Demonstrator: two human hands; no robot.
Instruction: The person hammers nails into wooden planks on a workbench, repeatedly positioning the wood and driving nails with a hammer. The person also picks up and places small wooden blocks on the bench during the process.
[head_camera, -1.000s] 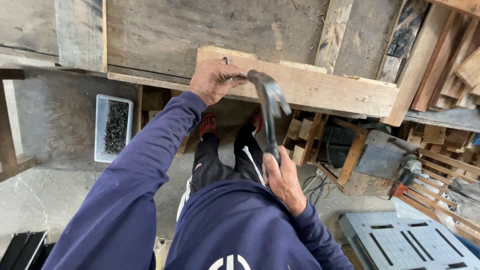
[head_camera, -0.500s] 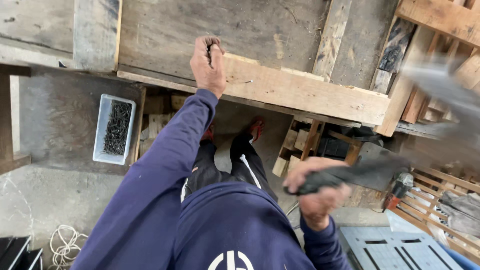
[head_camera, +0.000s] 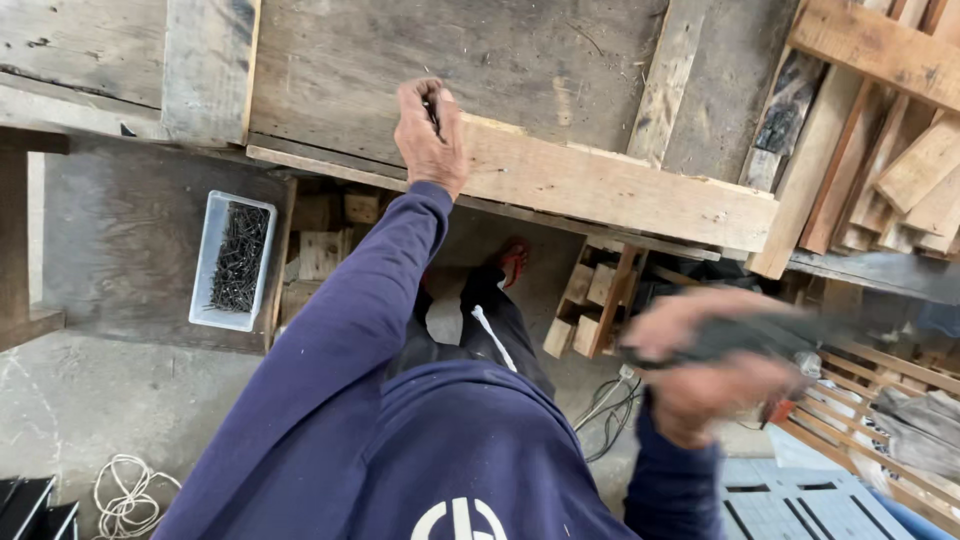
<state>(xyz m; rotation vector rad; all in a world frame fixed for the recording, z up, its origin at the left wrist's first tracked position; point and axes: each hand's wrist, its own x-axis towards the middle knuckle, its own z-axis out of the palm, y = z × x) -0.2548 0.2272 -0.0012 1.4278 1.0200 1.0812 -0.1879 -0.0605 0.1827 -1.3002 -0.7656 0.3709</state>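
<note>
Pinching a thin dark nail (head_camera: 432, 108) upright between its fingertips, the left hand (head_camera: 428, 135) rested on the pale, long wooden plank (head_camera: 610, 185) that lay across the weathered grey board surface (head_camera: 420, 60). Nail tip sat at the plank's upper edge, near its left end; too small to tell whether it had bitten into the wood. Left arm in a dark blue long sleeve (head_camera: 330, 340) stretched straight out to it.

The right hand (head_camera: 705, 375) was clenched round the dark handle of a hammer (head_camera: 745, 338), low and right, well apart from the nail. Heavy motion blur there; hammer head could not be made out.

Around it:
- white rectangular plastic tub of dark nails (head_camera: 235, 260) on a grey slab, left of the arm, near the plank's left end.
- stack of reddish-brown and pale timber offcuts (head_camera: 890, 150) at upper right, touching the plank's right end.
- small pale wood blocks (head_camera: 590, 300) under the plank, just beside the person's legs.
- coil of white cord (head_camera: 125, 495) on the concrete floor, lower left.
- grey slotted plastic panel (head_camera: 800, 500) at the bottom right, below the hammer hand.
- loose cables (head_camera: 605, 415) on the floor between legs and right hand.

Person stood over the work in dark trousers, one red shoe (head_camera: 514, 258) visible beneath the plank.
</note>
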